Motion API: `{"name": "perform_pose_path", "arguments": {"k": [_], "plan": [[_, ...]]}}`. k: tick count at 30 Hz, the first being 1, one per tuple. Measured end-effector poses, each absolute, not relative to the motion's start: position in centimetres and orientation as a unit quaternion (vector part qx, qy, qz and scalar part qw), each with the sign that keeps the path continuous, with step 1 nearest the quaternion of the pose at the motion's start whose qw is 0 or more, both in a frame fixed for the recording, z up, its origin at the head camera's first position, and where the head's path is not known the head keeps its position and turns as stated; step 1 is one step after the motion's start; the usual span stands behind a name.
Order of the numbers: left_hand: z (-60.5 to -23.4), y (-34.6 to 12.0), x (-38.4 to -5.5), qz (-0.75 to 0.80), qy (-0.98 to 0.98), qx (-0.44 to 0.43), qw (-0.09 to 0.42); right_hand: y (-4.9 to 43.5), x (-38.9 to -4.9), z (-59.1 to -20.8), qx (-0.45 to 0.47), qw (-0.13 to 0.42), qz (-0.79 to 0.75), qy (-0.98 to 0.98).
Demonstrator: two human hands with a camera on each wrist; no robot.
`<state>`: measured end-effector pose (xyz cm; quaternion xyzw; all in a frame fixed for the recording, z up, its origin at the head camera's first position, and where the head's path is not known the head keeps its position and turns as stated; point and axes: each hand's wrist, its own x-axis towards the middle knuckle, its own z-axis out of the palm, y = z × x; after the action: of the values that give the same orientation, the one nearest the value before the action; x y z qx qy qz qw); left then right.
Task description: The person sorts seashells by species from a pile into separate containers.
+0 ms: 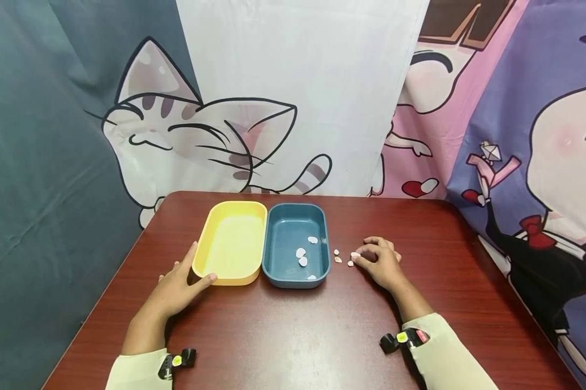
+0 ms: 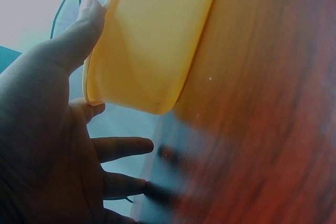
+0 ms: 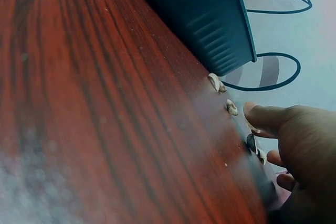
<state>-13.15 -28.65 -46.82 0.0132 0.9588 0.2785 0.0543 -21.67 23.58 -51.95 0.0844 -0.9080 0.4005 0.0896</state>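
My left hand [image 1: 178, 287] rests at the near left corner of a yellow plastic box [image 1: 238, 281]. Its thumb touches the near rim and its index finger lies along the left side; the other fingers are straight and spread, off the box in the left wrist view. To the right, my right hand [image 1: 383, 264] pinches a small whitish seashell [image 1: 355, 255] between thumb and fingers, low over the table. Several more small shells [image 1: 338, 260] lie by its fingertips; the right wrist view shows a ridged shell [image 3: 232, 107] near the thumb.
A dark blue box [image 1: 293, 283] stands right beside the yellow one, with several white shells [image 1: 300, 252] scattered on its floor. Both sit on a reddish-brown table [image 1: 283, 330]. A cartoon-printed curtain [image 1: 293, 65] hangs behind the table.
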Motion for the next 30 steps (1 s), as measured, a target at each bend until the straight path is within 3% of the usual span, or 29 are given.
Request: {"name": "perform_pose_path", "arguments": {"k": [15,30], "plan": [[-46.9,-28.8,-13.3,0.279,0.959,0.015,0.054,23.3,-21.7,-51.6,0.053,0.111,0.434,-0.892],[-47.0,-28.8,-13.3,0.282,0.958,0.014,0.057,21.3,-21.7,-48.4,0.061,0.140,0.469,-0.870]]}}
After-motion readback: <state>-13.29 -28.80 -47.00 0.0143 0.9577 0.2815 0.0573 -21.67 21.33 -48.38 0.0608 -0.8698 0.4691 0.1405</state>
